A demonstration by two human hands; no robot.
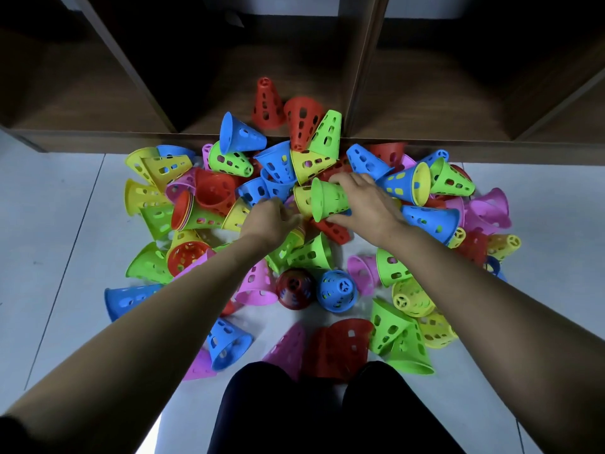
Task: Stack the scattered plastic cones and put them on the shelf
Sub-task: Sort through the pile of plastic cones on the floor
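Observation:
A heap of perforated plastic cones in red, blue, green, yellow and pink lies scattered on the pale floor (65, 224) in front of a dark wooden shelf (360, 93). My right hand (366, 201) grips a green cone (324, 199) lying on its side, its wide rim to the left, with a yellow cone (302, 199) nested at its mouth. My left hand (271, 217) reaches into the pile just left of it, fingers curled among blue and yellow cones; what it holds is hidden. One red cone (266, 103) stands upright inside the shelf's middle bay.
The shelf's low bays are dark, split by slanted wooden dividers. A red (302, 121) and a green cone (327, 134) lean on the shelf's front edge. My dark-clothed knees (311, 411) are at the bottom, with cones close around them. Bare floor tiles lie far left and right.

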